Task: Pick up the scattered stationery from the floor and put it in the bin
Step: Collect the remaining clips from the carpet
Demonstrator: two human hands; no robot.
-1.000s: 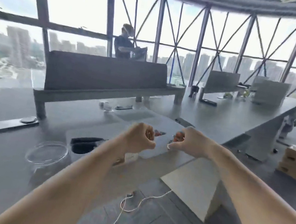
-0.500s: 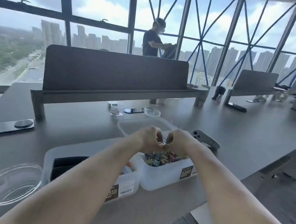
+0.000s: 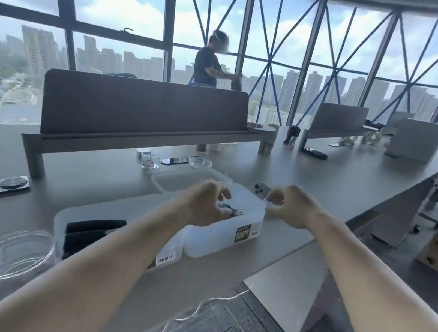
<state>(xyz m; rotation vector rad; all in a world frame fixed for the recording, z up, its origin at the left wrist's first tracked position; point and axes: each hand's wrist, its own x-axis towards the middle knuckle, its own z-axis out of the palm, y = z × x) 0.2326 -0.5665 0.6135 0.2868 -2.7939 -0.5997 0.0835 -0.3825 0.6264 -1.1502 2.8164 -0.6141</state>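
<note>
- A clear jar [image 3: 11, 253] is lying on its side at the table's [image 3: 323, 188] near left edge.
- A plastic box [image 3: 61, 224] with dark contents is sitting just right of the jar, close beside the bin's left side.
- The left hand [image 3: 203, 203] is hovering over the bin [image 3: 224, 235], with its fingers bending down into the open top. I cannot tell whether they are holding anything.
- The bin, a translucent tub with 1 dark label on its front, is standing near the table's near edge. The stationery [image 3: 233, 212], small colourful pieces, is lying inside it, partly hidden by the left hand.
- A flat lid [image 3: 181, 181] is lying just behind the bin.
- The right hand [image 3: 290, 206] is hanging at the bin's far right corner, with thumb and fingertips curling close together. I cannot tell whether they are pinching the rim.
- A white cable [image 3: 207, 303] is trailing over the floor below the table's edge.
</note>
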